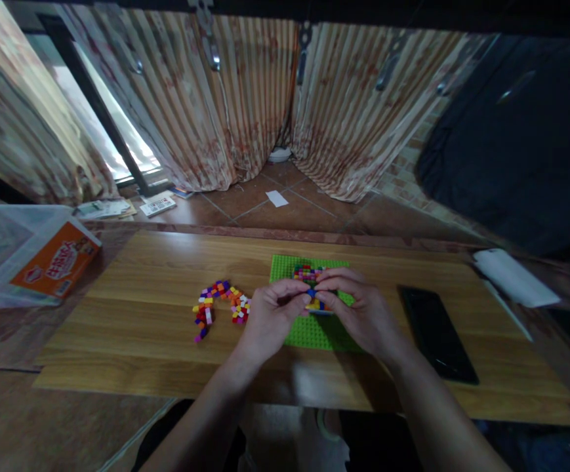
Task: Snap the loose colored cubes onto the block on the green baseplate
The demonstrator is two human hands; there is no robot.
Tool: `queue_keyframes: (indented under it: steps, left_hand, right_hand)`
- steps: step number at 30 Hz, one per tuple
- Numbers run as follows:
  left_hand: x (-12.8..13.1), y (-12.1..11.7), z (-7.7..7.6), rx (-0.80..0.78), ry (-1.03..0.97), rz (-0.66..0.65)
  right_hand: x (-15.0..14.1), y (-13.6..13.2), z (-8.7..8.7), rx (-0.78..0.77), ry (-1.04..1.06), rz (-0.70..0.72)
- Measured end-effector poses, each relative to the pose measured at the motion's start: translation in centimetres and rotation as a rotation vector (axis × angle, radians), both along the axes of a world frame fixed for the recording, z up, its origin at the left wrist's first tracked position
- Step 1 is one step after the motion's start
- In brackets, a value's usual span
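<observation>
From the head view, your left hand (271, 313) and right hand (362, 309) meet over the green baseplate (303, 339), near the middle of the surface (137, 347). The fingers of both hands are closed in a pinch, thumbs toward you, with a small blue piece (311, 293) grasped between their tips. Whether that piece touches the bricks under it or is held just above them, you cannot tell from here, as your own fingers cover the join.

On the baseplate, a multicoloured group of bricks (304, 272) stands beyond your fingertips, and some yellow bricks (315, 305) show just below the blue piece. So part of the building looks done; how the two parts connect is hidden behind your hands. Much of the green around them is bare studs.

Plenty seems left to draw on: the loose bricks (209, 295) lie in a curved, scattered band to the left of the baseplate, in mixed reds, oranges, yellows, purples, pinks and whites, apparently not joined. Your left hand is the nearer one to them. Over to the right, well apart from the bricks, a dark flat device (437, 334) lies on the surface, and a clear plastic bin (14, 255) stands at the far left.
</observation>
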State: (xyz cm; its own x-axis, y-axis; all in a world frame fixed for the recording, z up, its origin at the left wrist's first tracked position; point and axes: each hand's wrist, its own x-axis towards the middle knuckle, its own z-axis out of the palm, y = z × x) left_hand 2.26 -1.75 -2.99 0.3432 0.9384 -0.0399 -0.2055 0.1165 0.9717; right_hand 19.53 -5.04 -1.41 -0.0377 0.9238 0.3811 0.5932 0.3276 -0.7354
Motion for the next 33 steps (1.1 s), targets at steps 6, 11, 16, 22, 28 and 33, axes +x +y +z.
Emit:
queue_keyframes:
  steps: [6,11,16,22,28,33]
  left_hand:
    - [-1.2,1.3,0.1,0.057,0.163,0.243]
    - [-1.3,1.6,-0.5,0.018,0.268,0.234]
    - [-0.7,1.2,-0.9,0.055,0.329,0.170]
    - [-0.6,1.0,-1.0,0.047,0.380,0.154]
    - [-0.4,1.0,-1.0,0.059,0.398,0.147]
    - [-0.5,0.9,-1.1,0.073,0.406,0.141]
  right_hand:
    - [1.3,0.0,-0.4,-0.043,-0.114,-0.019]
    - [1.1,0.1,-0.9,-0.069,-0.138,-0.073]
    - [0.8,0.5,-1.3,-0.109,-0.035,-0.151]
    - [0.5,0.9,-2.2,-0.124,0.169,-0.218]
    - [0.3,1.1,-2.3,-0.154,0.218,-0.226]
    - [0.2,1.1,-1.9,-0.175,0.213,-0.220]
